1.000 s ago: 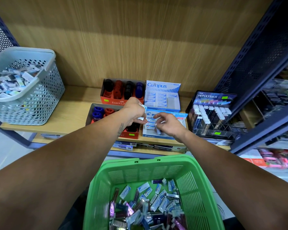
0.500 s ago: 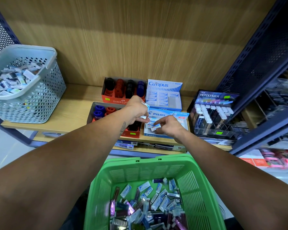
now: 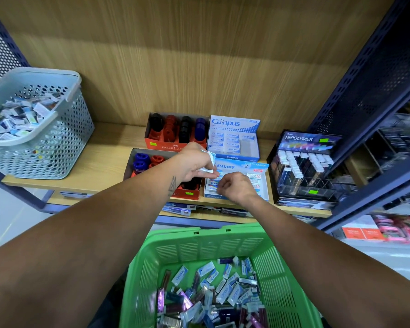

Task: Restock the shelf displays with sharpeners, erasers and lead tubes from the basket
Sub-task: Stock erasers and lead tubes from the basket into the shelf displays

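While the grey basket [image 3: 37,129] of mixed packets sat off at the left end of the shelf [image 3: 104,162], the person worked at the middle, over the front sharpener box [image 3: 162,172] and the Pilot eraser box [image 3: 237,182] beside it. The left hand [image 3: 194,163] gripped a small clutch of white-and-blue erasers [image 3: 210,162], fingers curled round them, poised above the seam between the two boxes. The right hand [image 3: 237,188] was down in the Pilot box, fingers bent as if seating one eraser, though I could not tell whether it held anything. Done well, I judged, each eraser would go in flat, label up, squared against its row. The Campus box [image 3: 233,138] behind and the Hi-Polymer lead display [image 3: 303,166] to the right crowded the spot, so elbows needed care. Below, the green basket [image 3: 199,249] held loose erasers and lead tubes.
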The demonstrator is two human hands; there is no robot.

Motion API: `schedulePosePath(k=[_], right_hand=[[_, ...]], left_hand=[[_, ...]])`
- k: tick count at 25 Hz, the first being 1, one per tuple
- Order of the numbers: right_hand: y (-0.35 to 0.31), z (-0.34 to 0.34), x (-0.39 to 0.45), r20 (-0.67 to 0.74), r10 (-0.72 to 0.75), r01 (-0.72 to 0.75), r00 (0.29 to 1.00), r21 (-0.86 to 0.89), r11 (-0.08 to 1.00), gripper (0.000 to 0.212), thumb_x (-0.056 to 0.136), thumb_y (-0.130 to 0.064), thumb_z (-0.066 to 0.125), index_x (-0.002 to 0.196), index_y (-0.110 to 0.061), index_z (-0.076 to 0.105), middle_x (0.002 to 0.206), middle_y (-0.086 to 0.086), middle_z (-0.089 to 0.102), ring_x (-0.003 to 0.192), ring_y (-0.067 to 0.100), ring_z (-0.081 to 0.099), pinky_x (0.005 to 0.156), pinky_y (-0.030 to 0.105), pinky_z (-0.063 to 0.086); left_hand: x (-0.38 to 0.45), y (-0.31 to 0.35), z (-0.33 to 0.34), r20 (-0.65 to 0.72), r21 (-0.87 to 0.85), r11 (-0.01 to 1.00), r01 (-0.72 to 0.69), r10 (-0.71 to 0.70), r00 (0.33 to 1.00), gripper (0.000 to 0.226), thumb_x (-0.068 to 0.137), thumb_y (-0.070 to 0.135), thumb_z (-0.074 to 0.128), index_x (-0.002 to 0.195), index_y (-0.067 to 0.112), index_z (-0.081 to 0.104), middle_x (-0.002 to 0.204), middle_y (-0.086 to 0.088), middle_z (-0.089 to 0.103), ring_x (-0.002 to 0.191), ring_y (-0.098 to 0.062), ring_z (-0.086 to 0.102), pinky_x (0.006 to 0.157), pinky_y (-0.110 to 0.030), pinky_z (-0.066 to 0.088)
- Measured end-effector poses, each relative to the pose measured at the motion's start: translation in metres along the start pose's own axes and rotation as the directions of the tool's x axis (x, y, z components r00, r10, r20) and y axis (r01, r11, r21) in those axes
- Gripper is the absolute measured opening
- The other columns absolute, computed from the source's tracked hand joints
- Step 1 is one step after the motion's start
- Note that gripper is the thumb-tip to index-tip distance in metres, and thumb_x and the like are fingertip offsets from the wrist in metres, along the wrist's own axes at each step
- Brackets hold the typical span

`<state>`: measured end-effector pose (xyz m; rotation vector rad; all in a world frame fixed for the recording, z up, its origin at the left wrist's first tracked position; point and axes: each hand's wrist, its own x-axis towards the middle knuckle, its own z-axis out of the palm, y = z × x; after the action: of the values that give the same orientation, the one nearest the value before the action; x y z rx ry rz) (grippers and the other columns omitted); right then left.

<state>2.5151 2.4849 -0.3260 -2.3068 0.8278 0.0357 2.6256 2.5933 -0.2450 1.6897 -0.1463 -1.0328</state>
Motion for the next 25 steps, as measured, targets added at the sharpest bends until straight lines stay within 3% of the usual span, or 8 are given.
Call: schedulePosePath(k=[5,9,12,15,17,19,22,25], right_hand=[[-0.001,-0.019,-0.002,0.039,-0.071,0.071,0.997,-0.017,0.997,0.016,0.085,-0.011,0.066,0.094,-0.017,0.078,0.092,0.001,0.075,0.088,0.017,0.067,0.076,0.023,0.052],[-0.009,-0.047,-0.006,-0.191,-0.171,0.212,0.966,0.217,0.953,0.042,0.087,0.004,0.058,0.123,-0.018,0.066,0.105,-0.008,0.066,0.08,0.008,0.062,0.068,0.014,0.047],[-0.017,-0.062,-0.007,-0.077,-0.314,0.322,0.946,0.306,0.896,0.065,0.086,0.016,0.054,0.141,-0.019,0.052,0.124,-0.013,0.055,0.089,-0.002,0.061,0.074,0.016,0.052],[-0.02,-0.063,-0.009,-0.042,-0.344,0.343,0.938,0.244,0.907,0.055,0.088,0.018,0.05,0.134,-0.01,0.06,0.117,-0.001,0.066,0.085,-0.006,0.063,0.085,0.014,0.052],[-0.016,-0.062,-0.006,-0.041,-0.352,0.354,0.935,0.144,0.924,0.06,0.088,0.013,0.054,0.139,-0.019,0.056,0.12,0.005,0.068,0.093,0.007,0.065,0.093,0.025,0.053],[-0.009,-0.064,0.0,-0.011,-0.458,0.457,0.889,-0.044,0.888,0.067,0.086,0.001,0.067,0.142,-0.031,0.051,0.129,0.0,0.064,0.108,0.016,0.062,0.096,0.036,0.051],[-0.005,-0.073,0.013,0.04,-0.601,0.594,0.798,-0.217,0.774,0.064,0.082,-0.018,0.078,0.139,-0.028,0.053,0.139,-0.009,0.055,0.126,0.016,0.053,0.102,0.037,0.047],[-0.013,-0.092,0.026,0.075,-0.672,0.674,0.736,-0.168,0.719,0.056,0.079,-0.018,0.081,0.131,-0.018,0.059,0.123,-0.006,0.06,0.108,0.014,0.059,0.092,0.029,0.049]], left_hand=[[-0.001,0.003,0.002,0.124,-0.154,0.987,0.049,-0.03,0.992,0.044,0.089,-0.021,0.05,0.126,0.001,0.044,0.102,-0.031,0.07,0.087,-0.042,0.072,0.078,-0.053,0.06],[-0.004,0.005,0.004,0.186,-0.163,0.985,0.049,-0.018,0.982,0.033,0.087,-0.025,0.051,0.113,-0.005,0.054,0.112,-0.03,0.064,0.095,-0.041,0.07,0.072,-0.051,0.061],[-0.004,0.007,0.007,0.233,-0.044,0.998,0.048,-0.037,0.972,0.033,0.083,-0.028,0.053,0.112,-0.012,0.056,0.114,-0.033,0.063,0.094,-0.041,0.07,0.071,-0.046,0.062],[-0.001,0.009,0.01,0.265,0.035,0.998,0.057,-0.064,0.962,0.038,0.083,-0.028,0.053,0.12,-0.017,0.055,0.111,-0.033,0.066,0.091,-0.046,0.07,0.072,-0.044,0.062],[0.004,0.012,0.011,0.285,0.057,0.996,0.064,-0.078,0.955,0.039,0.084,-0.028,0.052,0.121,-0.015,0.054,0.111,-0.032,0.066,0.09,-0.047,0.07,0.07,-0.042,0.062],[0.008,0.017,0.011,0.298,0.164,0.984,0.074,-0.121,0.947,0.04,0.085,-0.026,0.052,0.123,-0.013,0.051,0.111,-0.033,0.066,0.089,-0.044,0.071,0.07,-0.039,0.062],[0.015,0.03,0.008,0.333,0.361,0.925,0.12,-0.249,0.91,0.037,0.088,-0.019,0.053,0.125,-0.015,0.049,0.106,-0.036,0.066,0.094,-0.043,0.071,0.077,-0.034,0.062],[0.028,0.055,0.009,0.378,0.445,0.889,0.109,-0.296,0.877,0.035,0.089,-0.019,0.051,0.124,-0.018,0.049,0.106,-0.037,0.065,0.099,-0.045,0.068,0.078,-0.032,0.061]])
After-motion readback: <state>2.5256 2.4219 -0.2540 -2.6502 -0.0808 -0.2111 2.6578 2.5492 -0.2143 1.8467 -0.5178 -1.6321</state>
